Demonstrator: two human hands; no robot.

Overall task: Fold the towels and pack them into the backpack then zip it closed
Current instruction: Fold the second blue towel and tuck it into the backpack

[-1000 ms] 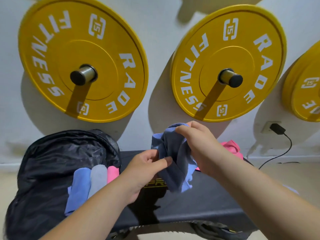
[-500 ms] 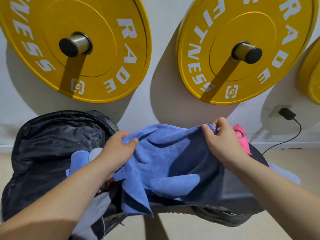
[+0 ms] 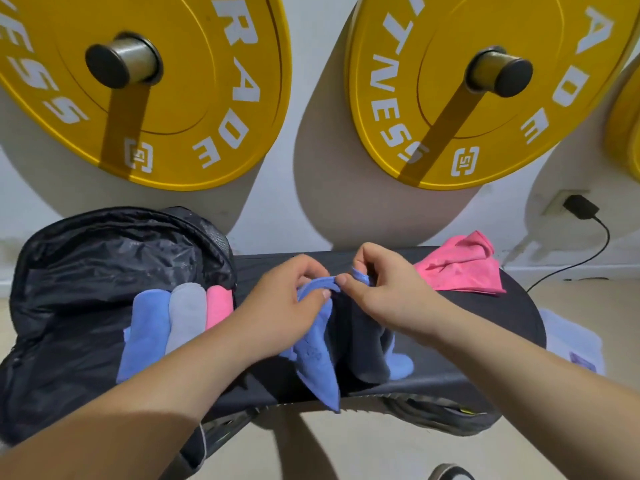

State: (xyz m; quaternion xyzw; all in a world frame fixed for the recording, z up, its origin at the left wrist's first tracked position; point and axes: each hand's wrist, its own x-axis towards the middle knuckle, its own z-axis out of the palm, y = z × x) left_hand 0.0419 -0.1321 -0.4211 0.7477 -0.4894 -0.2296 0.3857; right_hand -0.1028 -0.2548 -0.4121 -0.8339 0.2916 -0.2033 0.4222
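Towels dominate the black tabletop (image 3: 512, 317): a blue towel (image 3: 317, 355), spread wide between both hands half a second ago, now hangs bunched, its top edge gathered at the middle. The left hand (image 3: 280, 306) and right hand (image 3: 384, 292) have come together, almost touching, each grip pinched narrow on the towel's upper edge, while the cloth drapes down over the tabletop's near edge. At left the black backpack (image 3: 86, 271) lies open, with three rolled towels, blue (image 3: 145, 327), grey (image 3: 185, 313) and pink (image 3: 218, 304), side by side in its mouth. A loose pink towel (image 3: 460, 268) lies crumpled at the tabletop's far right. Yellow weight plates (image 3: 207, 98) hang on the wall behind, and a black charger (image 3: 580, 207) is plugged in at right.
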